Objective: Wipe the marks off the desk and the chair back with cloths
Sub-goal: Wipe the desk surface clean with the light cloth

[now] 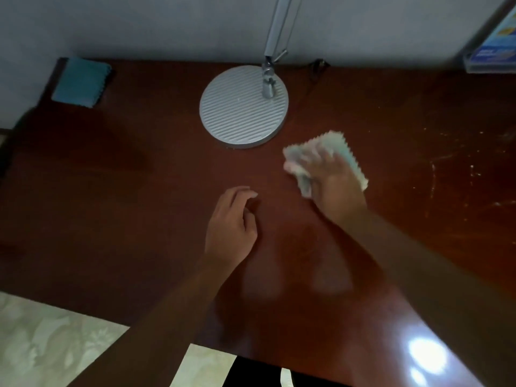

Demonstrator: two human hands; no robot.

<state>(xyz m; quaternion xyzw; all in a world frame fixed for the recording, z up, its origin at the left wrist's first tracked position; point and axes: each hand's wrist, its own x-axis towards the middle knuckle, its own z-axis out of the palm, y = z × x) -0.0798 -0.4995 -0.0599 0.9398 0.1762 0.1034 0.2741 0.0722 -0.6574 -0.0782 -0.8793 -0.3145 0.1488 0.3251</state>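
Observation:
A dark reddish-brown wooden desk (111,191) fills the view. My right hand (332,185) lies on a pale, zigzag-edged cloth (343,152), pressing it to the desk just right of the lamp base; its fingers are blurred. My left hand (231,224) rests on the desk to the left of it, fingers loosely curled and holding nothing. White streaks and specks (446,169) mark the desk surface to the right of the cloth. A second, teal cloth (81,82) lies folded at the desk's far left corner. No chair back is in view.
A round ribbed silver lamp base (243,107) with its arm stands at the back middle, a dark cable behind it. A clear box with blue print (491,54) sits at the far right. Pale patterned floor (42,344) shows past the desk's near edge.

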